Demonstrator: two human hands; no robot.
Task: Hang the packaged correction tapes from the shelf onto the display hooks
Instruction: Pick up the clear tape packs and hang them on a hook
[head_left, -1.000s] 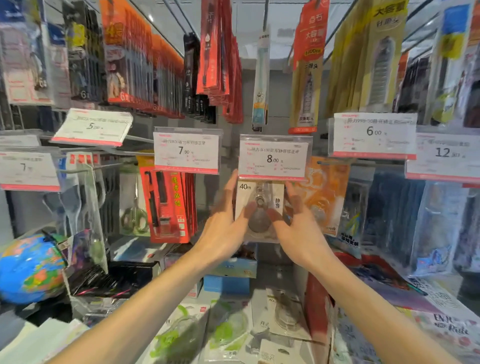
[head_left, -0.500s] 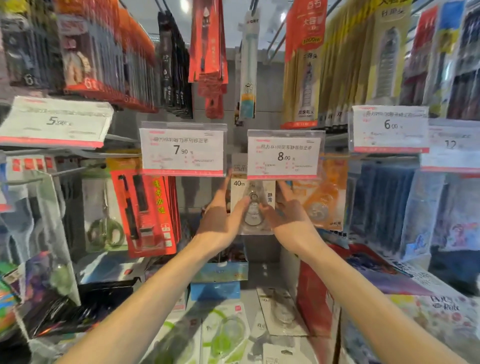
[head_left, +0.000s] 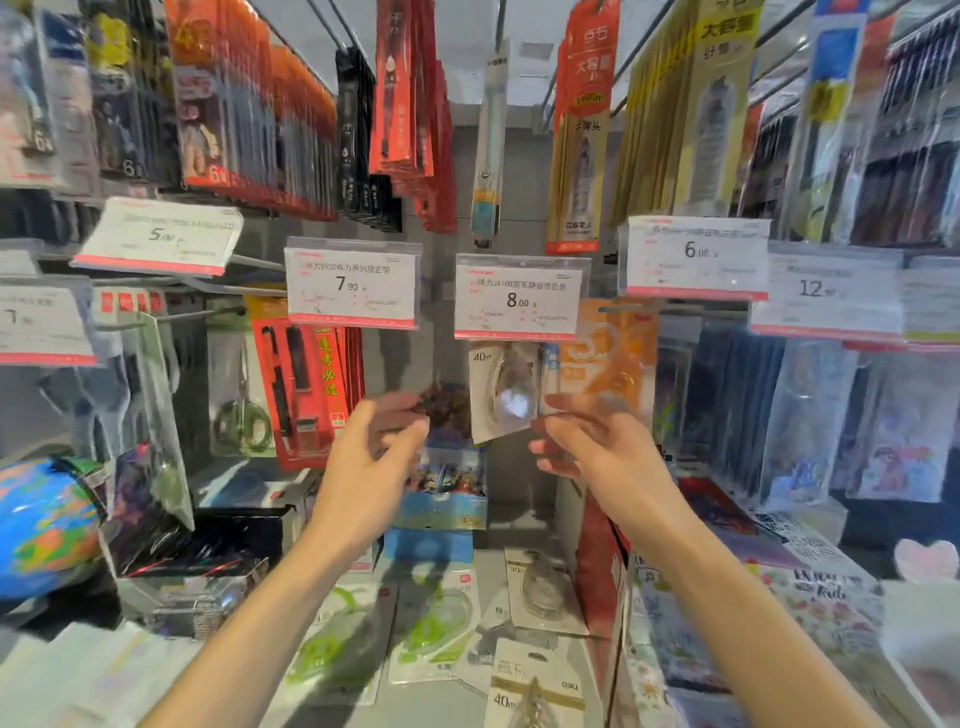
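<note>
A beige-carded correction tape pack marked 40m hangs tilted on the hook under the 8.00 price tag. My left hand is open just left of it, fingers spread, touching nothing. To the pack's right, a little below it, my right hand is open too, its fingertips close to the pack's lower right corner. On the shelf below lie more packs: two green correction tapes, a clear one and another 40m pack.
The neighbouring hook under the 7.90 tag looks bare. Red pen packs and scissors hang left, orange tape packs right. A globe sits far left. A blue box stands at the shelf back.
Both hands have let go of the 40m pack and pulled back and apart. The pack now hangs by itself, swung askew.
</note>
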